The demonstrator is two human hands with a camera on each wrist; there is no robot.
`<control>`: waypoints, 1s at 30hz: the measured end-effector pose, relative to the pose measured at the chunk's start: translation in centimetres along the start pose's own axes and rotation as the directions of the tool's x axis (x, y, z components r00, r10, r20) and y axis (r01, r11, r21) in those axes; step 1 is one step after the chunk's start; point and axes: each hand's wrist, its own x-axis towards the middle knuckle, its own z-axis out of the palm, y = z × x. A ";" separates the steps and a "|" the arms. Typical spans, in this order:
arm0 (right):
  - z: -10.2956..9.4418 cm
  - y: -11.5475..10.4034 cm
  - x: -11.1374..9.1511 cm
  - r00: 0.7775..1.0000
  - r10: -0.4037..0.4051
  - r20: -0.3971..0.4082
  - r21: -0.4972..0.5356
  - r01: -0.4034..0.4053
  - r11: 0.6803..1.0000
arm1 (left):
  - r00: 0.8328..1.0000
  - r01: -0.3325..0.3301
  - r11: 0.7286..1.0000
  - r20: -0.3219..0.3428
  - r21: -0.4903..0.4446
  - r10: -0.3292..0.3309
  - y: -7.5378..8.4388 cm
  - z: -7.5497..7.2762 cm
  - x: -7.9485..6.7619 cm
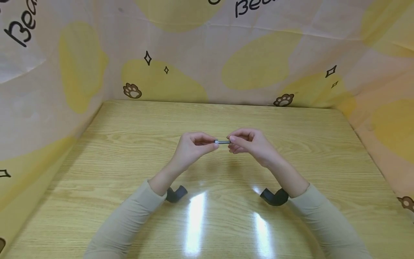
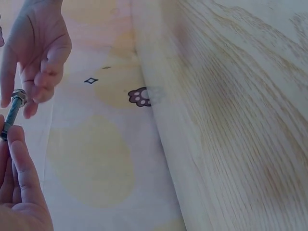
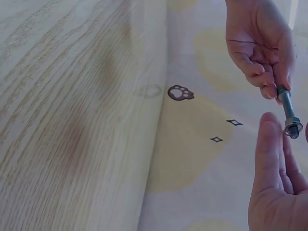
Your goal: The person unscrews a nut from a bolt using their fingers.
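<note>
A metal bolt is held level above the table, between both hands. My left hand pinches it at the head end with thumb and fingertips. In the right wrist view, a hex nut sits on the threads close to the bolt's tip. The thumb and fingers of my right hand are around that nut, with slim gaps beside it in both wrist views. The left wrist view shows the bolt's threaded shank running from the left fingertips up to the nut.
Below the hands lies a wood-grain table with bright light reflections near its front. A patterned cloth hangs along the back and both sides. Black curved pieces show at both wrists, beside the light sleeves.
</note>
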 end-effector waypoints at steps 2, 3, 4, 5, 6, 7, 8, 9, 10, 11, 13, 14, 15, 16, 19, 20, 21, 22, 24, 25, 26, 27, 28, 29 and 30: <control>0.0 0.0 0.1 1.000 0.003 -0.003 -0.016 -0.003 1.000 | 1.000 0.003 1.000 -0.001 0.001 -0.003 0.1 0.0 0.0; 0.0 0.0 0.1 1.000 0.001 -0.005 -0.019 -0.001 1.000 | 1.000 0.002 1.000 0.000 0.001 -0.002 0.1 0.0 0.1; 0.0 0.1 0.1 1.000 -0.004 -0.007 -0.016 0.004 1.000 | 1.000 0.003 1.000 0.001 -0.001 -0.003 0.1 0.0 0.0; 0.0 0.1 0.1 1.000 -0.010 -0.009 -0.013 0.010 1.000 | 1.000 0.001 1.000 0.002 -0.003 -0.001 0.1 0.0 0.0; -0.1 0.0 0.0 1.000 -0.019 -0.010 -0.008 0.019 1.000 | 1.000 -0.001 1.000 0.004 -0.006 0.001 0.1 -0.1 0.0; -0.1 0.0 0.0 1.000 -0.028 -0.010 -0.001 0.028 1.000 | 1.000 -0.003 1.000 0.006 -0.007 0.003 0.1 -0.1 0.0; -0.1 0.0 -0.1 0.999 -0.035 -0.010 0.006 0.035 0.999 | 1.000 -0.005 1.000 0.008 -0.009 0.005 0.1 -0.1 0.0; -0.1 0.0 -0.1 0.999 -0.040 -0.010 0.014 0.040 0.999 | 1.000 -0.007 1.000 0.010 -0.009 0.008 0.1 -0.1 0.0; -0.1 0.0 -0.2 0.999 -0.043 -0.008 0.016 0.043 0.999 | 1.000 -0.009 1.000 0.011 -0.009 0.009 0.1 -0.1 0.0; -0.2 0.0 -0.2 0.999 -0.043 -0.007 0.012 0.043 0.999 | 1.000 -0.010 1.000 0.011 -0.008 0.010 0.1 -0.1 0.0; -0.2 0.0 -0.2 1.000 -0.031 -0.003 -0.003 0.031 1.000 | 1.000 -0.011 1.000 0.012 -0.011 0.011 0.1 -0.1 0.0; -0.2 0.0 -0.2 1.000 -0.021 0.001 -0.013 0.021 1.000 | 1.000 -0.009 1.000 0.011 -0.012 0.009 0.0 -0.1 0.0; -0.2 0.0 -0.1 1.000 -0.009 0.004 -0.023 0.009 1.000 | 1.000 -0.007 1.000 0.009 -0.013 0.008 0.0 -0.1 0.0; -0.2 0.0 -0.1 1.000 0.004 0.006 -0.035 -0.004 0.999 | 1.000 -0.007 1.000 0.008 -0.015 0.007 0.0 -0.1 0.0; -0.3 0.1 -0.1 0.999 0.032 0.016 -0.062 -0.031 0.998 | 1.000 -0.014 1.000 0.007 -0.025 0.014 -0.2 -0.1 0.1; -0.3 0.1 -0.1 0.999 0.032 0.018 -0.065 -0.030 0.997 | 1.000 -0.018 0.999 0.007 -0.026 0.018 -0.2 -0.1 0.1; -0.3 0.2 -0.1 0.999 0.027 0.018 -0.070 -0.026 0.997 | 1.000 -0.021 0.999 0.007 -0.028 0.021 -0.3 -0.1 0.1; -0.3 0.2 -0.1 1.000 0.017 0.017 -0.073 -0.016 0.997 | 1.000 -0.024 0.999 0.008 -0.029 0.024 -0.4 -0.1 0.1; -0.3 0.3 -0.2 1.000 -0.012 0.018 -0.061 0.013 0.998 | 1.000 -0.025 0.999 0.011 -0.029 0.025 -0.5 -0.1 0.1; -0.3 0.3 -0.2 1.000 -0.026 0.017 -0.051 0.027 0.998 | 1.000 -0.024 0.999 0.012 -0.028 0.024 -0.5 -0.1 0.1; -0.3 0.3 -0.2 0.999 -0.041 0.018 -0.043 0.042 0.998 | 1.000 -0.023 0.999 0.012 -0.029 0.023 -0.5 -0.1 0.1; -0.3 0.3 -0.3 0.999 -0.051 0.017 -0.033 0.052 0.998 | 1.000 -0.021 0.999 0.013 -0.028 0.021 -0.5 -0.1 0.1; -0.3 0.3 -0.3 0.998 -0.058 0.019 -0.024 0.059 0.998 | 1.000 -0.020 0.999 0.013 -0.028 0.021 -0.5 0.0 0.1; -0.3 0.3 -0.3 0.998 -0.061 0.020 -0.018 0.061 0.998 | 1.000 -0.020 0.999 0.013 -0.028 0.020 -0.4 0.0 0.2; -0.4 0.4 -0.2 0.998 -0.058 0.020 -0.016 0.059 0.998 | 1.000 -0.020 0.999 0.012 -0.025 0.020 -0.4 0.0 0.2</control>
